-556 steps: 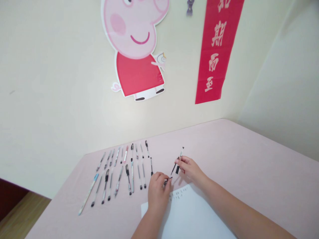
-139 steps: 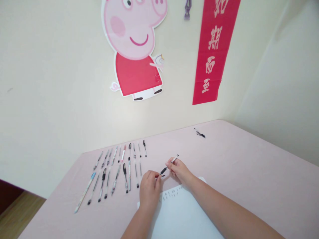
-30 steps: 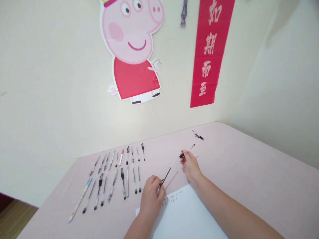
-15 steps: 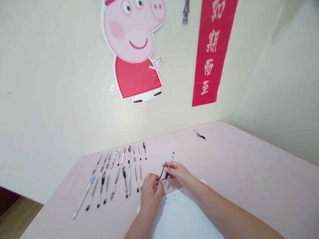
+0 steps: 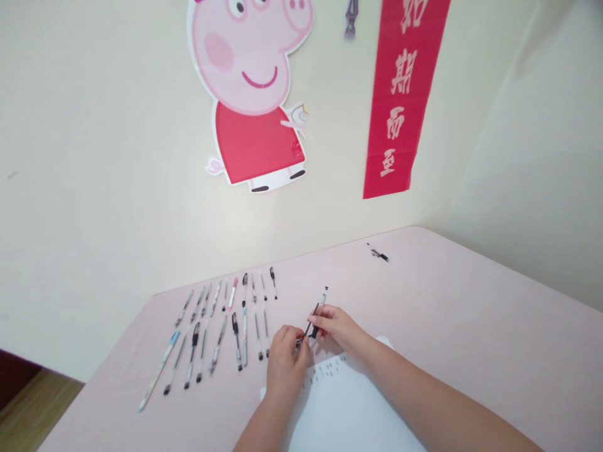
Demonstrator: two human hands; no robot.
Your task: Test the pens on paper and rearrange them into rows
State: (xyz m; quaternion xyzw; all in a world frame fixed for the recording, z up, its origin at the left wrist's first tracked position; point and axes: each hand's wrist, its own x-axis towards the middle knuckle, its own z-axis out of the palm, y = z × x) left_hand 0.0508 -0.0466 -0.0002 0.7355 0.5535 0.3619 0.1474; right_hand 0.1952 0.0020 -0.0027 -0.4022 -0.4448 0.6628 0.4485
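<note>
My left hand (image 5: 286, 353) is closed with its fingertips pinched on a thin black stick-like pen part (image 5: 309, 325), which slants up to the right. Some small dark piece by those fingertips is too small to make out. In my right hand (image 5: 338, 328) a clear-barrelled pen (image 5: 323, 296) with a dark grip is held, tilted, its dark end up. The black part's upper end lies close against the right fingertips and the pen; whether they touch I cannot tell. Both hands are just above the top edge of a white sheet of paper (image 5: 348, 408) with small handwritten marks.
Two rows of pens and refills lie to the left, among them a black-capped pen (image 5: 192, 355), a blue-ended pen (image 5: 159, 371) and a pink pen (image 5: 232, 294). Small black pen pieces (image 5: 378, 252) lie at the far right of the pink tabletop (image 5: 447, 301), which meets the wall.
The thin black part in my left hand has shifted right, up against the pen and fingers of my right hand. The pen in my right hand has barely moved.
</note>
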